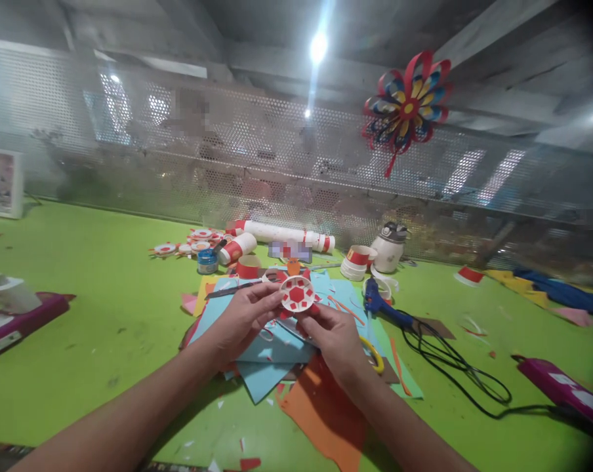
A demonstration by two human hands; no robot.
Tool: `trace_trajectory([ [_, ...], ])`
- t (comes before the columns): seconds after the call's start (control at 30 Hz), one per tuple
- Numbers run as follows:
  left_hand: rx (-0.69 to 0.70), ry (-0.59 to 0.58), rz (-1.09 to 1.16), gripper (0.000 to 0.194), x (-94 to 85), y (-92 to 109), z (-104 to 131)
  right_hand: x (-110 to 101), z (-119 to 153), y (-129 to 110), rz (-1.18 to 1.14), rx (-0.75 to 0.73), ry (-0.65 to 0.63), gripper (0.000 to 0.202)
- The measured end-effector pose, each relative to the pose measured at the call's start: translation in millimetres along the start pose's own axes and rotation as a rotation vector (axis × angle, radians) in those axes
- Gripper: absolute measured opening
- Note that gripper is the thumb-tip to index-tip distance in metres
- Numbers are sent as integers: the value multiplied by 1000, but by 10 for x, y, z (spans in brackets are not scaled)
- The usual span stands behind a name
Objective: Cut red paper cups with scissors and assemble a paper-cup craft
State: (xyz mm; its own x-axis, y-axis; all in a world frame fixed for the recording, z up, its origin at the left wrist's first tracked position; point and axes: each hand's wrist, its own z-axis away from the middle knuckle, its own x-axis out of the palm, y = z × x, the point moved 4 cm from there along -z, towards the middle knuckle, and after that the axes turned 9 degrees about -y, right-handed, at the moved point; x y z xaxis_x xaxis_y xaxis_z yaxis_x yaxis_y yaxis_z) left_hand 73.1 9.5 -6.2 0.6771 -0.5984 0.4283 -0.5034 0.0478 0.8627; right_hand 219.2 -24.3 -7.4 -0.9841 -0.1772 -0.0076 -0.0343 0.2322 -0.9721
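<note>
Between my two hands is a small paper turtle, a white cup-bottom disc with red patches, red limbs and an orange head. My left hand pinches its left rim with thumb and fingers. At its lower right, the closed fingers of my right hand grip it; some fingertips are hidden. Light blue paper sheets lie under both hands, with paper scraps on top. A dark, slim cutter rests beyond my left hand. Yellow-handled scissors show partly beside my right hand.
A blue glue gun with a looping black cable lies to the right. Behind are a blue jar, cut paper cups, a stack of cups and a white bottle. Purple power strips flank the table.
</note>
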Motion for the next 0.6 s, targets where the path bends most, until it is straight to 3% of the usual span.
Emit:
trace_trajectory([
  [0.6,20,22,5,18,-6,35,-2,15,36,-9,51,11,-29,16],
])
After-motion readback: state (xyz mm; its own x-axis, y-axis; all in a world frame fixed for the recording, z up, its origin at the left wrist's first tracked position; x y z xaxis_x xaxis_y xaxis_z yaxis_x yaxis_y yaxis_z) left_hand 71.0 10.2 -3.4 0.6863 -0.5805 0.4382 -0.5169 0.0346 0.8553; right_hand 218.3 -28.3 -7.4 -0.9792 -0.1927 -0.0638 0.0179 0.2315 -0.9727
